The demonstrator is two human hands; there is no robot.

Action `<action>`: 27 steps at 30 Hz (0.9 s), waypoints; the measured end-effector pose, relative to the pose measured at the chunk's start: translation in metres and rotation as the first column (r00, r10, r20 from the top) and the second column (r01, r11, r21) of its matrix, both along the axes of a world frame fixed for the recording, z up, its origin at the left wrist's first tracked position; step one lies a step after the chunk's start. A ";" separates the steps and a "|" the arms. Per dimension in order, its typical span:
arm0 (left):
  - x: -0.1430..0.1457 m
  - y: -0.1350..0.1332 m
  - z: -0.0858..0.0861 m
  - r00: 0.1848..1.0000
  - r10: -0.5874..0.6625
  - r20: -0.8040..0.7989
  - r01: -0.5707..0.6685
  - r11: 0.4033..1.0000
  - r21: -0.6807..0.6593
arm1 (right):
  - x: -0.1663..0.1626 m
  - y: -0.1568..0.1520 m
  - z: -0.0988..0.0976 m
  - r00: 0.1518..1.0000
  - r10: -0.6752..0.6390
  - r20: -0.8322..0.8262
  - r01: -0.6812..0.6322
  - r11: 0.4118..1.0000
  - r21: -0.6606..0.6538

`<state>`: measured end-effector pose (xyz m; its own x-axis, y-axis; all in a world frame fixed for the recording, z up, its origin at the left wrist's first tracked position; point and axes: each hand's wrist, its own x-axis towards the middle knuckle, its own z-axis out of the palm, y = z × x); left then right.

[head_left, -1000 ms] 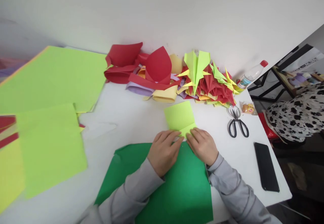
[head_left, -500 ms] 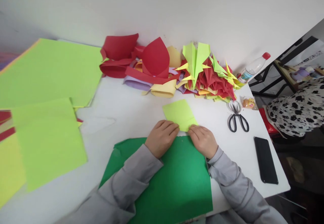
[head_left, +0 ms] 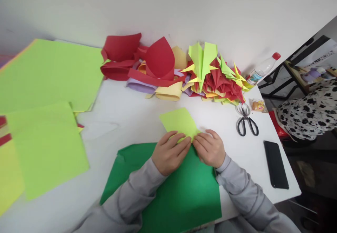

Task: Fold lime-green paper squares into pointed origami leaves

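A small lime-green sheet of paper is held over the far edge of the green board. My left hand is closed on its near left part, thumb and fingertips hidden in part. My right hand pinches the near right corner, so the two hands' fingertips almost meet. The sheet's far corners point away from me. Whether a crease lies under my fingers I cannot tell.
Lime-green sheets lie at the left. Curled red paper pieces and folded paper shapes line the wall. Scissors, a phone, a bottle and a wrapped snack are at the right. Someone's patterned clothing shows beyond.
Both hands have drawn slightly nearer to me and closer together with the small sheet. The sheet has turned a little and its far part has shifted left.
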<state>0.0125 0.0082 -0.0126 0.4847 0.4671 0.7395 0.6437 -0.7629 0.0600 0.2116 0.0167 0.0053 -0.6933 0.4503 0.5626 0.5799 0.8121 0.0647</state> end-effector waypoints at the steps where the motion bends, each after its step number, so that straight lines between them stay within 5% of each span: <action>1: -0.003 0.001 0.002 1.000 0.006 -0.003 -0.006 1.000 0.008 | 0.002 0.001 0.001 1.000 -0.014 -0.005 0.014 1.000 0.004; 8: -0.017 0.010 0.021 0.992 0.121 -0.033 -0.116 0.984 0.132 | 0.020 0.011 0.003 0.991 -0.112 -0.073 0.116 0.992 0.051; 17: -0.025 0.014 0.021 0.983 0.186 -0.004 -0.183 0.968 0.170 | 0.030 0.013 0.008 0.942 -0.224 -0.249 0.239 0.971 0.030; 27: -0.002 0.000 0.010 1.000 0.018 -0.012 -0.017 0.997 0.070 | -0.006 0.000 -0.001 0.998 -0.054 -0.007 0.055 0.998 0.031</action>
<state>0.0101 0.0078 -0.0029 0.4865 0.4230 0.7644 0.6572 -0.7537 -0.0012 0.2060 0.0170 0.0046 -0.6646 0.4695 0.5813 0.6238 0.7769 0.0856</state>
